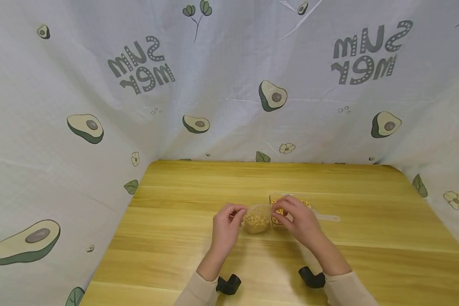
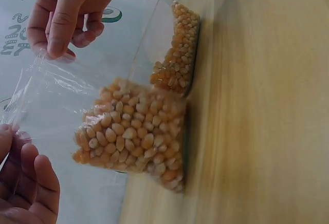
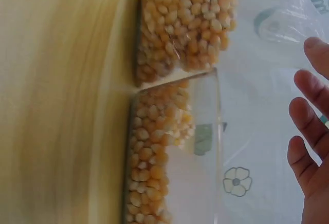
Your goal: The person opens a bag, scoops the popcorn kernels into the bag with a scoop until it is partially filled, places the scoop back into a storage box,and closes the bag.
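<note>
A clear plastic bag [image 1: 257, 220], its lower part filled with yellow corn kernels [image 2: 136, 131], stands upright on the table between the hands. My left hand [image 1: 225, 229] pinches one upper corner of the bag between thumb and fingertips. At the opposite upper corner, my right hand [image 1: 301, 219] pinches the film, as the left wrist view shows. The bag's top is stretched between both hands. Close beside it stands a clear box [image 3: 218, 116] with more corn kernels [image 3: 146, 167] inside. In the head view my right hand covers part of this box.
A translucent white handle [image 1: 329, 218] sticks out to the right of the box. The wood-grain table [image 1: 176, 191] ends at a hanging avocado-print cloth [image 1: 229, 85] at the back and sides. Black wrist mounts [image 1: 229, 284] hang below each forearm.
</note>
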Tool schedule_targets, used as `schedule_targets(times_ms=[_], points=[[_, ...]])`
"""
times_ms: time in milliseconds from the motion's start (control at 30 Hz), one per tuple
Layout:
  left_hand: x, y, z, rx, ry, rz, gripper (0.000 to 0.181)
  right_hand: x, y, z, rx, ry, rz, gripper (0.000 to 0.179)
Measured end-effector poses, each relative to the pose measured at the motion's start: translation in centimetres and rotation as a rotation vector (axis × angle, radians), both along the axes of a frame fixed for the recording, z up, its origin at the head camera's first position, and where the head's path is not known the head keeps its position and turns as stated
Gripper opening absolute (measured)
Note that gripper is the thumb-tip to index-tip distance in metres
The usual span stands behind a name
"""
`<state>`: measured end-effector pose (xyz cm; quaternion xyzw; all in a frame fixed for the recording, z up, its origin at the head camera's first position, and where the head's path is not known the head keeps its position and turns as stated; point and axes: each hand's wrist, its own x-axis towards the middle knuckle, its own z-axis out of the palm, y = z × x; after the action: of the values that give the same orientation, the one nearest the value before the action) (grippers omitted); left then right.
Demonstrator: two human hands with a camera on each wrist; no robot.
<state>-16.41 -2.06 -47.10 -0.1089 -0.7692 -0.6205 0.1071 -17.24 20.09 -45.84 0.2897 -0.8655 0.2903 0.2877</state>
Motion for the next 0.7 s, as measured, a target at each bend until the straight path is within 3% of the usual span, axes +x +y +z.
schedule_targets(times_ms=[233, 467, 700], points=[[-0.6, -0.2, 0.6, -0.093, 0.130, 0.032, 0.014, 0.0, 0.4, 0.8, 0.032, -0.045, 0.028, 0.030], [-0.8, -0.6, 0.0, -0.116, 0.071, -0.026, 0.013, 0.4, 0.4, 0.8, 0.077, -0.171, 0.138, 0.026], [-1.0, -0.8, -0.5, -0.108, 0.007, -0.090, 0.019, 0.4, 0.5, 1.0, 0.188, -0.142, 0.083, 0.020]])
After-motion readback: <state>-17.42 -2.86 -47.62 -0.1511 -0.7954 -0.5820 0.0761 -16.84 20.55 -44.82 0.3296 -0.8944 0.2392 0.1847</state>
